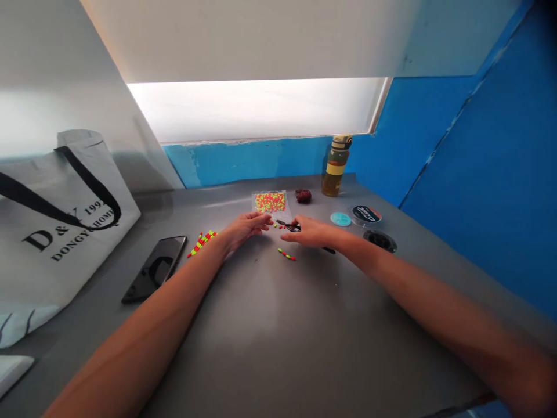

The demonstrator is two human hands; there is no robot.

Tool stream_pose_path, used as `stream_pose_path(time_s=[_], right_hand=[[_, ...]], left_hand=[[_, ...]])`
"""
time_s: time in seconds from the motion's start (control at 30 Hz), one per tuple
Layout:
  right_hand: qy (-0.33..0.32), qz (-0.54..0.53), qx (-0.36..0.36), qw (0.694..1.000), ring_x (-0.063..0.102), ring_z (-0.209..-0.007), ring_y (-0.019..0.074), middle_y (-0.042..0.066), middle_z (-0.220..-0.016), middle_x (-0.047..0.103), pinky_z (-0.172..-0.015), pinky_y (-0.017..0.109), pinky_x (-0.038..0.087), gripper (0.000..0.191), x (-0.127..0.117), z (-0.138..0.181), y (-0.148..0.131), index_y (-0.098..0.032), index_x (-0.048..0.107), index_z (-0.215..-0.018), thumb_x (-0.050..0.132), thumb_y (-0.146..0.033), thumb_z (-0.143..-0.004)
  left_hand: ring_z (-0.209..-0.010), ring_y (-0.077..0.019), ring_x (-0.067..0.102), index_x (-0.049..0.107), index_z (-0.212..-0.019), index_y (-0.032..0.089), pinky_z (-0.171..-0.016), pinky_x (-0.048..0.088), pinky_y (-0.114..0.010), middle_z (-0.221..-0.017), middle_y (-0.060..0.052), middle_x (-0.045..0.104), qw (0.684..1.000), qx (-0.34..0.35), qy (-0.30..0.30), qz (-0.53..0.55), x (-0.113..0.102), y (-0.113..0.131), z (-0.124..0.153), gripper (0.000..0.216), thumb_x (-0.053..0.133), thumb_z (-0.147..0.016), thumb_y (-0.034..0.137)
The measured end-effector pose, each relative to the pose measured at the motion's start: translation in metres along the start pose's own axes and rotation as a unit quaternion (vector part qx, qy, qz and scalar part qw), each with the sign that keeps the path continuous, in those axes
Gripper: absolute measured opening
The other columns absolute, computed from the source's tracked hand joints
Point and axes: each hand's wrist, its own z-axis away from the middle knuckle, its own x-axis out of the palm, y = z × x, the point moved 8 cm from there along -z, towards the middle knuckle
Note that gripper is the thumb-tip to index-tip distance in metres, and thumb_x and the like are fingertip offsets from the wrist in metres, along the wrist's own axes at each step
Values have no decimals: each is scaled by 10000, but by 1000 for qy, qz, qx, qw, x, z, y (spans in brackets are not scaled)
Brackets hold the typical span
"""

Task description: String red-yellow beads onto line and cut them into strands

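Observation:
My left hand (247, 230) is above the middle of the table, thumb and fingers drawn together in a pinch. What lies between the fingertips is too small to make out. Close to those fingertips are a few loose red and yellow-green beads (281, 227). My right hand (311, 232) is closed around dark pliers (288, 226), whose jaws point left toward the left fingertips. Below the hands lies a short row of red and yellow-green beads (286, 254). A clear bag of similar beads (270, 202) lies just beyond both hands.
Left of my forearm are more bead rows (202, 242), a black phone (155, 270) and a white cloth bag (65, 226). At right stand a drink bottle (335, 168), a dark red lump (303, 196), a turquoise disc (340, 219) and round spools (366, 215) on the grey table (278, 337).

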Motion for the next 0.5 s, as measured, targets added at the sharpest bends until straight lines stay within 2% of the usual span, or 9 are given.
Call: stream_pose_path(time_s=[0.13, 0.27, 0.37, 0.5], right_hand=[[-68, -43, -81, 994, 643, -999, 278, 118, -1176, 689, -769, 323, 485, 659, 16, 11, -26, -203, 607, -1283, 636, -656, -807], [-119, -33, -112, 986, 648, -964, 249, 87, -1183, 682, -716, 294, 477, 577, 43, 24, -38, -224, 614, -1229, 691, -568, -773], [-93, -6, -100, 991, 642, -962, 253, 90, -1179, 672, -700, 296, 459, 544, 51, 30, -39, -223, 596, -1211, 683, -545, -781], [-41, 23, -81, 996, 612, -1046, 302, 132, -1224, 636, -768, 335, 448, 614, 48, 35, -42, -213, 580, -1209, 652, -651, -784]], left_hand=[[-817, -129, 671, 724, -1029, 145, -726, 488, -237, -1096, -123, 731, 1000, -1, 11, 26, -2, 1, 0, 357, 796, -785, 395], [-860, -134, 684, 723, -1008, 145, -750, 494, -233, -1092, -115, 733, 999, -4, 20, 39, -2, 3, 2, 341, 800, -785, 391], [-873, -142, 688, 721, -986, 135, -770, 500, -241, -1072, -122, 735, 998, -8, 30, 50, -3, 4, 3, 312, 787, -800, 377], [-872, -152, 695, 716, -962, 132, -781, 510, -251, -1039, -121, 738, 997, -3, 28, 70, -3, 4, 3, 273, 780, -810, 350]])
